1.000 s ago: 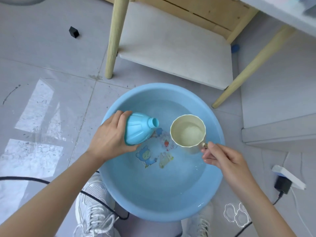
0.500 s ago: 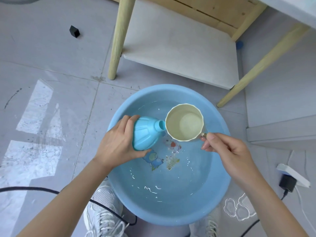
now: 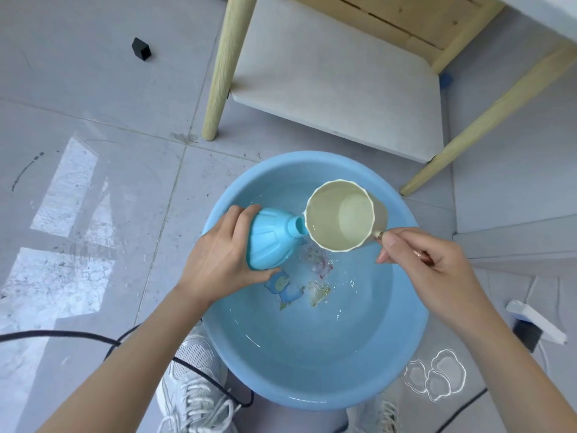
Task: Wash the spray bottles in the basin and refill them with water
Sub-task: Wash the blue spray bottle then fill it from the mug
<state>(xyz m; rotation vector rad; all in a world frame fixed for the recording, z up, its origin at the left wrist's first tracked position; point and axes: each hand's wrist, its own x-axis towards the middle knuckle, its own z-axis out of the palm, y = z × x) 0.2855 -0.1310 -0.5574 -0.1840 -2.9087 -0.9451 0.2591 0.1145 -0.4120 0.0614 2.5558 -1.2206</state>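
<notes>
left hand [image 3: 215, 264] curled in a grip, right hand [image 3: 432, 268] apparently pinching

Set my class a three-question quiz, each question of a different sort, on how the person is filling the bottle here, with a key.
1. True or false: the left hand grips the blue bottle above the basin.
2. The right hand holds the cream cup by: A its handle, B its rim, C its base.
3. Fill in: the cup tilts toward the bottle's open ____.
Key: 1 true; 2 A; 3 neck.
</notes>
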